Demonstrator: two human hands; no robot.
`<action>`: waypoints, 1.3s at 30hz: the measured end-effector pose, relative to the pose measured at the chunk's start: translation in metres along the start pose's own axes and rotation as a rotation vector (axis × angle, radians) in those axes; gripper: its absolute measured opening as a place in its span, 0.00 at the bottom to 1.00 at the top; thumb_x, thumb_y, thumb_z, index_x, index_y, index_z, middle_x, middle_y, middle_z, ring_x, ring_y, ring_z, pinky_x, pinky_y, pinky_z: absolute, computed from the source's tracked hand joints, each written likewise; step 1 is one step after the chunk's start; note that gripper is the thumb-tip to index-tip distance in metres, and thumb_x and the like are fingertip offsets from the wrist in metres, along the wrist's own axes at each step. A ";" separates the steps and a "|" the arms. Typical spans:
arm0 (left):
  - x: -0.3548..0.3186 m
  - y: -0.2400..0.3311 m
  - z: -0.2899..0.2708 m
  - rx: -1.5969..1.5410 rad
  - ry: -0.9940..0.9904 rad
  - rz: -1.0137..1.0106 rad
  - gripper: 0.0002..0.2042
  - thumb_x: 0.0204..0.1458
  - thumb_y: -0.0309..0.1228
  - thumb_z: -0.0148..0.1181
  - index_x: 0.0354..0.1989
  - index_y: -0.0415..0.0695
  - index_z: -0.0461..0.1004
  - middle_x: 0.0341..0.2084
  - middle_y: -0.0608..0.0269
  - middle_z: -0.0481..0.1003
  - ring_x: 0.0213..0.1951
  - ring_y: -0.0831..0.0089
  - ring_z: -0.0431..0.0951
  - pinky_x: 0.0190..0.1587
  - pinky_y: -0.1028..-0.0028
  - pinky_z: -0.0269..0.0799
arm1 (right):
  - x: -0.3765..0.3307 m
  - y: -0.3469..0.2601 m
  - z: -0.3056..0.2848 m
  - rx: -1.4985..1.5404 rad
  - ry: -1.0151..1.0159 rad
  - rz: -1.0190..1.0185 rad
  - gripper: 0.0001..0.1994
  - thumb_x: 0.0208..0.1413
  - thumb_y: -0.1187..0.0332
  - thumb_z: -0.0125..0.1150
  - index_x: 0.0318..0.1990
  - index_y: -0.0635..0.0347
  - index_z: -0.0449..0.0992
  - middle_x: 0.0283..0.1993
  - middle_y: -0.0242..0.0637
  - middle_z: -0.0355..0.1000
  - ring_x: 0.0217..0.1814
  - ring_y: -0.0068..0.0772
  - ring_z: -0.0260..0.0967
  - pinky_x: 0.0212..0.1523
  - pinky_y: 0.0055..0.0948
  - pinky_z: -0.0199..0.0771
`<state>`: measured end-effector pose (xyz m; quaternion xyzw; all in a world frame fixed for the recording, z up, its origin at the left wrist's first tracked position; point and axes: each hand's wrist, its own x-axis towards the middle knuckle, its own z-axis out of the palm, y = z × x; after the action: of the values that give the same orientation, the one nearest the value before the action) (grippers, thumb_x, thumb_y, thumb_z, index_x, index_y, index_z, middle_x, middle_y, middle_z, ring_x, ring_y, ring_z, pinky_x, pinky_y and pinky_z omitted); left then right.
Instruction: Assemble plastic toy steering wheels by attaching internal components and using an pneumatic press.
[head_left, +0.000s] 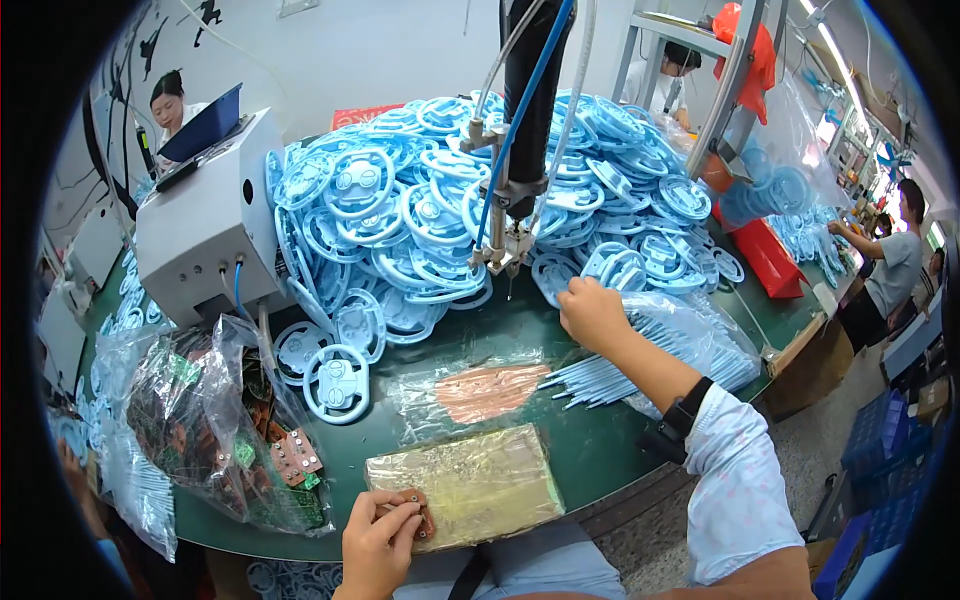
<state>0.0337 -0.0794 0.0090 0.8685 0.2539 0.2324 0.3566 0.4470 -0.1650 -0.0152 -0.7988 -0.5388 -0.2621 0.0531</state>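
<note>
My left hand (382, 545) pinches a small brown circuit board (424, 515) with metal studs, at the left front corner of a yellowish tape-wrapped block (480, 480). Farther off, my right hand (592, 315) is closed at the near edge of the heap, its fingers curled against a light-blue toy steering wheel (615, 268); the fingertips are partly hidden. Many more such wheels form the heap (430, 215) behind. Just left of the right hand hangs a soldering machine head (508, 240) with a thin tip, apart from the hand.
A clear bag of circuit boards (215, 420) lies at left, beside a grey control box (210, 220). Thin blue sticks (640, 365) in plastic lie under my right forearm. A taped copper-coloured patch (487, 392) is on the green table (330, 460). Other people work behind and at right.
</note>
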 end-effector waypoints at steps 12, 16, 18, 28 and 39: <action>0.012 -0.006 0.002 -0.069 0.095 0.043 0.09 0.45 0.15 0.65 0.35 0.38 0.80 0.35 0.57 0.71 0.31 0.70 0.74 0.34 0.76 0.71 | -0.086 -0.164 -0.148 0.770 -0.089 -0.359 0.15 0.46 0.62 0.70 0.41 0.55 0.78 0.27 0.29 0.65 0.29 0.29 0.69 0.20 0.27 0.69; 0.006 0.003 -0.014 -0.009 0.138 0.017 0.07 0.48 0.14 0.61 0.34 0.36 0.78 0.35 0.57 0.70 0.37 0.69 0.74 0.39 0.75 0.71 | -0.075 -0.128 -0.143 0.753 0.019 -0.232 0.11 0.48 0.61 0.69 0.36 0.55 0.79 0.36 0.32 0.73 0.32 0.31 0.72 0.23 0.27 0.73; -0.002 0.000 -0.027 -0.024 0.137 -0.053 0.06 0.49 0.15 0.61 0.34 0.36 0.77 0.35 0.58 0.70 0.37 0.70 0.73 0.39 0.75 0.71 | -0.074 -0.081 -0.137 0.394 -0.079 -0.055 0.05 0.45 0.69 0.67 0.30 0.55 0.78 0.34 0.33 0.72 0.34 0.36 0.72 0.28 0.33 0.75; 0.013 0.024 0.000 -0.173 -0.014 0.038 0.07 0.47 0.14 0.62 0.33 0.37 0.79 0.38 0.57 0.70 0.37 0.71 0.75 0.34 0.78 0.72 | -0.121 0.021 -0.086 0.046 -0.223 -0.148 0.04 0.45 0.68 0.64 0.23 0.54 0.75 0.31 0.32 0.69 0.38 0.37 0.67 0.39 0.36 0.65; 0.016 0.021 0.013 0.035 -0.207 0.310 0.08 0.44 0.21 0.66 0.33 0.43 0.80 0.39 0.61 0.79 0.39 0.63 0.79 0.41 0.67 0.72 | -0.096 -0.054 -0.140 0.647 -0.039 -0.045 0.08 0.47 0.73 0.67 0.36 0.54 0.80 0.31 0.31 0.70 0.33 0.37 0.69 0.32 0.33 0.71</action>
<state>0.0591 -0.0886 0.0196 0.9226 0.0828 0.1894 0.3256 0.3218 -0.2738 0.0487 -0.7332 -0.6127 -0.0632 0.2881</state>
